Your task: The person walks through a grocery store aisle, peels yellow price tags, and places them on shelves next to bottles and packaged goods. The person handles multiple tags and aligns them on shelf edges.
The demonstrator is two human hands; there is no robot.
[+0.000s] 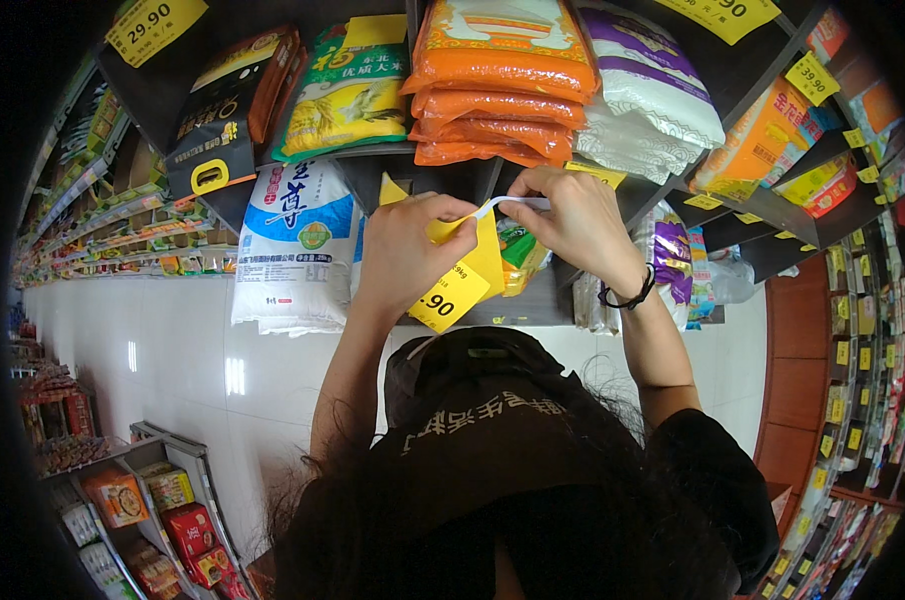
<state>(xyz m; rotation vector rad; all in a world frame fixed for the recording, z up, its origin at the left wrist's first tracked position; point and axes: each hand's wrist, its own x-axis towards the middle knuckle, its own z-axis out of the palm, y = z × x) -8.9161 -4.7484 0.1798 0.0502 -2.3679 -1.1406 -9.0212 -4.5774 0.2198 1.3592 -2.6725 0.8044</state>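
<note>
Between my two hands, in front of the grocery shelves, runs a narrow white strip of tape [524, 202]. My left hand [420, 244] pinches its left end between thumb and forefinger, together with yellow price cards [490, 255] that hang below the fingers. One price card [449, 297] with a printed price shows under the left palm. My right hand [565, 214], with a black band at the wrist, pinches the strip farther right. Just above the hands lies a stack of orange rice bags [497, 112]. Part of a green and yellow bag [524, 251] shows behind the cards.
A white and blue flour sack [295, 255] stands left of my left hand. White and purple bags [651, 82] lie on the shelf at upper right. A low display rack [169, 502] stands at lower left. Tall stocked shelves [842, 360] line the right side.
</note>
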